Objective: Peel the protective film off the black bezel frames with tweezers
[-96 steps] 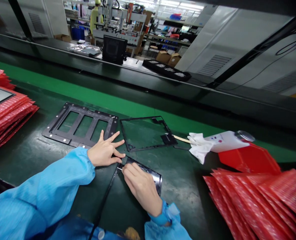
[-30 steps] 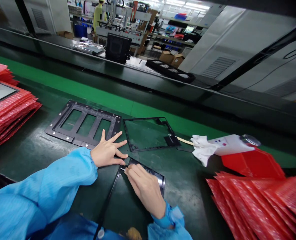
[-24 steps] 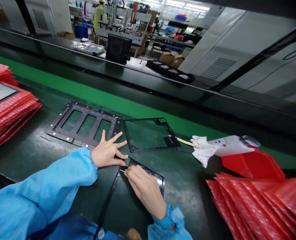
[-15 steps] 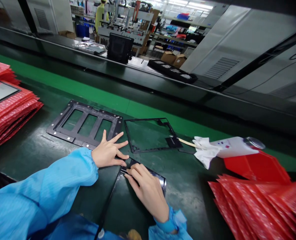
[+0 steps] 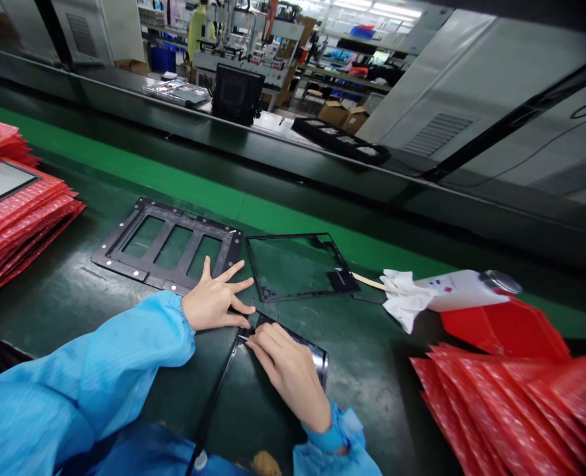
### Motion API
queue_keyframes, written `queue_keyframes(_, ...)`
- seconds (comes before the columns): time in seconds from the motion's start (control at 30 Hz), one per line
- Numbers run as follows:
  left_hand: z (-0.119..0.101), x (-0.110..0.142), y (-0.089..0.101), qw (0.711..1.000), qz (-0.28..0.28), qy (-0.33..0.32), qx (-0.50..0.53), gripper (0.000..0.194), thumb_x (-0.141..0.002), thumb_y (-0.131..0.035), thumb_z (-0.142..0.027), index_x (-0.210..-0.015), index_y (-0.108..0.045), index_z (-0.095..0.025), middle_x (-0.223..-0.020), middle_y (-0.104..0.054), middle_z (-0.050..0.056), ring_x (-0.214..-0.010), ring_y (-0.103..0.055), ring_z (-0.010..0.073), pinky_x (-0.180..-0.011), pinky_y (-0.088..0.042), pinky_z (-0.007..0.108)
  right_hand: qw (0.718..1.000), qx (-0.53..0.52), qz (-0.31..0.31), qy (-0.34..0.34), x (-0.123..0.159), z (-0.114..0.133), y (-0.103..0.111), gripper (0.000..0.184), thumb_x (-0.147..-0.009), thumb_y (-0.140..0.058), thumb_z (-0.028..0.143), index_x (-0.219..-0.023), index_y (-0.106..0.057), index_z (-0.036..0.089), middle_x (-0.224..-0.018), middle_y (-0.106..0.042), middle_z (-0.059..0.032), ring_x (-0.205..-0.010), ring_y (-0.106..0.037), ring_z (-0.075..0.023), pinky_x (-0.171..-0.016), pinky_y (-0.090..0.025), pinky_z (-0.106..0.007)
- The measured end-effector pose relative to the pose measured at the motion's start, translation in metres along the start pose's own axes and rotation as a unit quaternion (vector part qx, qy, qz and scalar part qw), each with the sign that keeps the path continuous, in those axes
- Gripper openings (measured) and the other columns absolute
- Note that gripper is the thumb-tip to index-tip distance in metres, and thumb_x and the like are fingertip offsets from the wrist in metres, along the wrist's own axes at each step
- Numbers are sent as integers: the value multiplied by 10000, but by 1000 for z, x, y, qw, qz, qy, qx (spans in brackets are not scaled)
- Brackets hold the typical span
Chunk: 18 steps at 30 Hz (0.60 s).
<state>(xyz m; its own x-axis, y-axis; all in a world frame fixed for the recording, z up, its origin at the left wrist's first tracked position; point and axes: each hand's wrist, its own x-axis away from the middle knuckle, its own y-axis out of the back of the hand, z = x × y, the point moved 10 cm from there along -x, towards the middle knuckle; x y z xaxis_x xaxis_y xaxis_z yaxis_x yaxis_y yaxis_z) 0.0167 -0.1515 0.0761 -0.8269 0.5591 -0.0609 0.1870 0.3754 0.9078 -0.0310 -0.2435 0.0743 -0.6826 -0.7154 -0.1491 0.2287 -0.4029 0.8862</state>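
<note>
In front of me a thin black frame (image 5: pixel 219 390) lies on the dark green table, one corner under my fingertips. My left hand (image 5: pixel 216 301) is open and spread, its thumb at that corner and its other fingers beside a black slotted plate (image 5: pixel 164 244). My right hand (image 5: pixel 290 370) is closed over the frame's corner, thumb and fingers pinched together. A thin shiny tip (image 5: pixel 243 338) pokes out at those fingertips; the rest is hidden by the hand. Beyond my hands rests a second thin black frame (image 5: pixel 300 299), with a black patch at its right corner.
A pale stick (image 5: pixel 369 281) and crumpled white tissue (image 5: pixel 407 297) lie beside a white bottle (image 5: pixel 464 291) on its side. Red bubble-wrap pouches (image 5: pixel 515 403) are piled at right, more pouches (image 5: pixel 25 218) at left with a screen on top. A dark ledge (image 5: pixel 174 142) runs behind.
My right hand has shifted very slightly at the corner, and less of the shiny piece shows by its fingertips. The left hand stays in place.
</note>
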Motion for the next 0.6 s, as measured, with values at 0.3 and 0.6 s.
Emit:
queue_keyframes(0.3,-2,1,2,999,-13,-18,-25,280,-870,-568,-521,-1087,-677,-382,-1442,-456,14,-1451,-113,312,-965,198,735,992,-126,-17,9,3,3,9,179,-995,-459,261,-837,-526,213,-839,-577,-36,-802,-559,-185,-689,-436,-288)
queue_keyframes(0.6,-2,2,1,1000,-11,-18,-21,289,-867,-568,-526,-1089,-677,-379,-1440,-458,27,-1451,-108,316,-969,174,746,994,-81,-62,-30,13,1,18,116,-990,-467,273,-931,-549,216,-897,-596,-52,-861,-594,-200,-716,-480,-303)
